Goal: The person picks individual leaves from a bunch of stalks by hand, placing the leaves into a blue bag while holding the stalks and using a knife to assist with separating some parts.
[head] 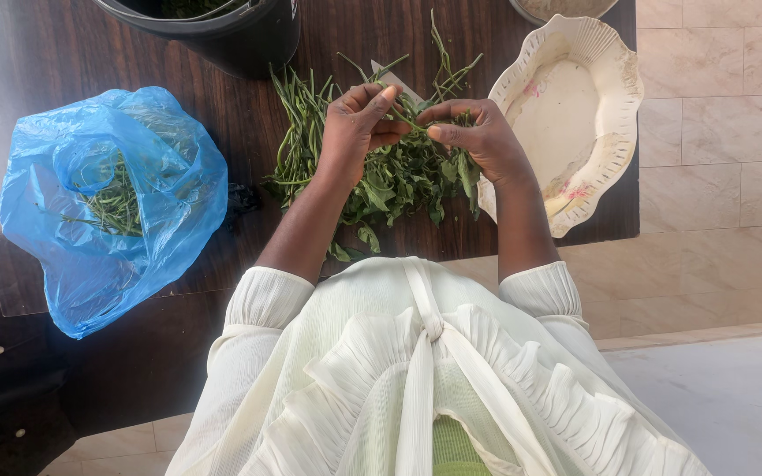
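A heap of green leafy stems (381,172) lies on a dark wooden table (37,44). Above the heap, my left hand (359,128) and my right hand (469,132) pinch the same thin green stem (412,119) between their fingertips, the hands close together. Leaves hang below both hands. A pale blade-like object (394,79) shows just behind my left fingers, partly hidden.
An open blue plastic bag (108,203) with greens inside sits at the left. A cream scalloped oval dish (575,115) stands at the right by the table edge. A black bucket (222,31) is at the back. Beige floor tiles (725,132) lie to the right.
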